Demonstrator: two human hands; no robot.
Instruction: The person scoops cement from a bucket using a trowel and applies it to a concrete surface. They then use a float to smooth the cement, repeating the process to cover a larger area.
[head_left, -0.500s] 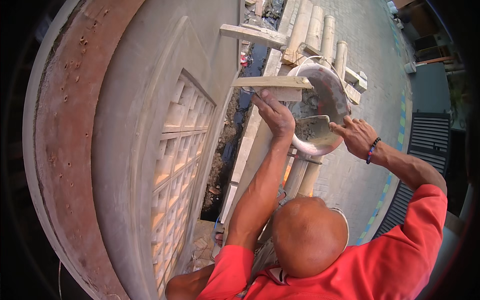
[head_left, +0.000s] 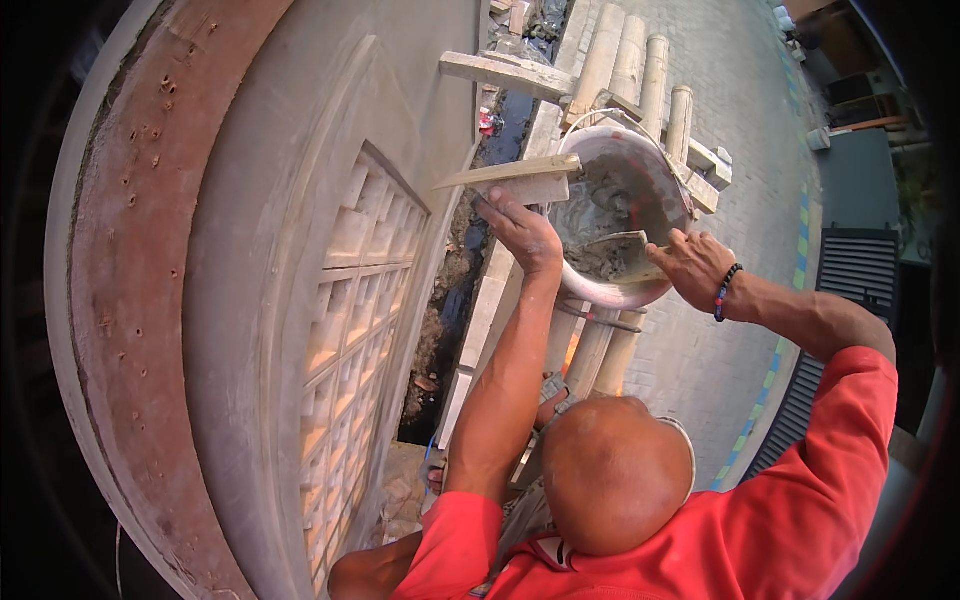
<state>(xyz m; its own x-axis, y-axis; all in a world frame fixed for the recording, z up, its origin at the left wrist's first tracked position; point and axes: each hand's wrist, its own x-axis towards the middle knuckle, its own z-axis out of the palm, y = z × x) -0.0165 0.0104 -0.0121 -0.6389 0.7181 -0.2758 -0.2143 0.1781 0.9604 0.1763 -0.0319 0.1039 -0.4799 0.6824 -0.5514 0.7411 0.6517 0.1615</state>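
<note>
My left hand [head_left: 525, 235] is closed on a wooden float [head_left: 522, 172], a flat board with a block on its underside. It is held beside the bucket's left rim, its left end toward the wall. My right hand [head_left: 695, 268], with a beaded bracelet at the wrist, reaches over the near right rim of a round bucket [head_left: 622, 296]. Its fingers grip a pale, thin-edged scoop [head_left: 652, 273] whose lower part is sunk in wet grey mortar [head_left: 605, 208]. The fingers' undersides and most of the scoop are hidden.
The bucket stands on bamboo poles [head_left: 652, 85] and planks laid over a paved lane [head_left: 745, 130]. Wooden bars [head_left: 505, 72] jut toward a grey plastered wall [head_left: 270, 200] with a latticed vent block panel [head_left: 340, 330]. A wet gutter [head_left: 450, 310] runs between wall and planks.
My left hand and the float have shifted left, away from the bucket, and the board tilts more. My right hand has moved slightly left, with the scoop sitting lower in the mortar.
</note>
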